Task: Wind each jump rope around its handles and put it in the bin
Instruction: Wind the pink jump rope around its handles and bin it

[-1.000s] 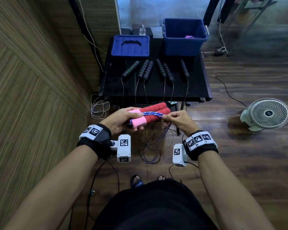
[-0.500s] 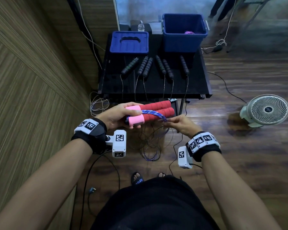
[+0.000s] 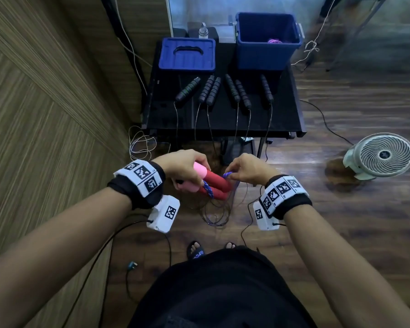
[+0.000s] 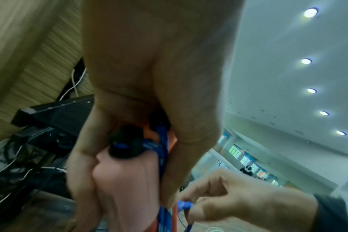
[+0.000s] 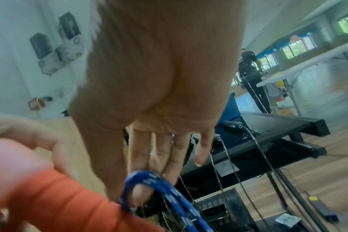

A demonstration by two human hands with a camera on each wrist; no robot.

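My left hand [image 3: 187, 166] grips the pink ends of two red jump-rope handles [image 3: 217, 184] held side by side, pointing down and to the right. A blue patterned rope [image 3: 207, 188] crosses them once. My right hand [image 3: 244, 168] pinches that rope [image 5: 149, 180] between thumb and forefinger just past the red tips. The rest of the rope hangs in loops [image 3: 214, 213] toward the floor. In the left wrist view the rope [image 4: 162, 150] runs from the black end caps down past my palm. The open blue bin [image 3: 268, 41] stands at the table's far right with something pink inside.
Several black jump-rope handles [image 3: 223, 91] lie in a row on the black table [image 3: 282, 114], their thin cords hanging over the front edge. A blue lid [image 3: 187, 54] lies far left on it. A white fan [image 3: 381, 156] stands on the wooden floor right. A wood wall is at left.
The handles have swung from level, pointing right, to tilted down toward me. My right hand has come up over their red tips with the rope. Both hands sit lower in view.
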